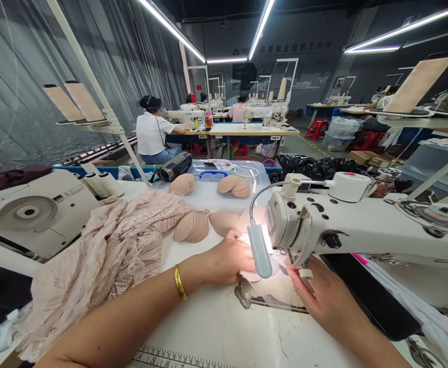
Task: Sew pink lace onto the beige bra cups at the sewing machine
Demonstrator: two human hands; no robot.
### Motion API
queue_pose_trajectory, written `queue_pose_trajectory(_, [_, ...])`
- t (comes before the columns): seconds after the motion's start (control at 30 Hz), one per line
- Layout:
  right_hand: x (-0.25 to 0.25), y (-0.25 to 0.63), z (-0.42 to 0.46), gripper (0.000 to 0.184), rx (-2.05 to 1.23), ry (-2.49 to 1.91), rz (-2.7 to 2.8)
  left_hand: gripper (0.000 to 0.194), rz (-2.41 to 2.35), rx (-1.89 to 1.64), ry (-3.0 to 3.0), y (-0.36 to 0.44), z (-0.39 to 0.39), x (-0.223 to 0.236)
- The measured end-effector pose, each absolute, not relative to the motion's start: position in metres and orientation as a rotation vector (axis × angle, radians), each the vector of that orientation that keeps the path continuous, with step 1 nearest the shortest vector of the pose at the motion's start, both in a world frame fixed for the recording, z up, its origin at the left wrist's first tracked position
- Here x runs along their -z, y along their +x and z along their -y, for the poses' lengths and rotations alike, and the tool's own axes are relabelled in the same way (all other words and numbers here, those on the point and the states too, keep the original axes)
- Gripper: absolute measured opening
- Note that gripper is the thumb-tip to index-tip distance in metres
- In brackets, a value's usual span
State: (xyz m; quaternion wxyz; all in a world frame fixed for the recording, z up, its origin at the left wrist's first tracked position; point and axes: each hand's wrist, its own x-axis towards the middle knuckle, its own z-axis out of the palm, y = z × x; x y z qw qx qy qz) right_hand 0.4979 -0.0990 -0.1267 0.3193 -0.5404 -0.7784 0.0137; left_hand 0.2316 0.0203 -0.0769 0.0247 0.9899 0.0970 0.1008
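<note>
A pale pink fabric piece (273,286) lies under the needle of a white sewing machine (346,225). My left hand (227,260), with a gold bangle on the wrist, presses down on the piece from the left, fingers laid over it. My right hand (319,294) rests on the piece from the right, below the machine head, fingers stretched toward the needle. A small gooseneck lamp (259,250) shines on the spot and hides part of the fabric and fingertips.
A heap of beige lace (116,250) lies to the left, stacks of beige bra cups (195,225) behind my hands, more cups on a clear plastic bin (227,186). Another machine (32,214) stands at far left. Other people sew at tables further back.
</note>
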Motion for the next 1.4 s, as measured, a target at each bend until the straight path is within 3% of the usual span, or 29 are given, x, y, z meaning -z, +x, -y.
queue_pose_trajectory(0.5, [0.13,0.499,0.101,0.019,0.123,-1.353,2.121,0.014,-0.319,-0.419,3.108,0.23,-0.013,0.096])
queue_pose_trajectory(0.7, [0.121,0.49,0.103,0.019,-0.038,-1.258,2.178,0.009,-0.263,-0.433,3.174,0.226,-0.007,0.093])
queue_pose_trajectory(1.0, [0.115,0.486,0.108,0.026,-0.262,-1.284,2.458,0.013,-0.189,-0.44,3.165,0.223,0.013,0.082])
queue_pose_trajectory(1.4, [0.119,0.48,0.102,0.031,-0.118,-1.414,2.38,0.019,-0.303,-0.395,3.159,0.235,0.008,0.08])
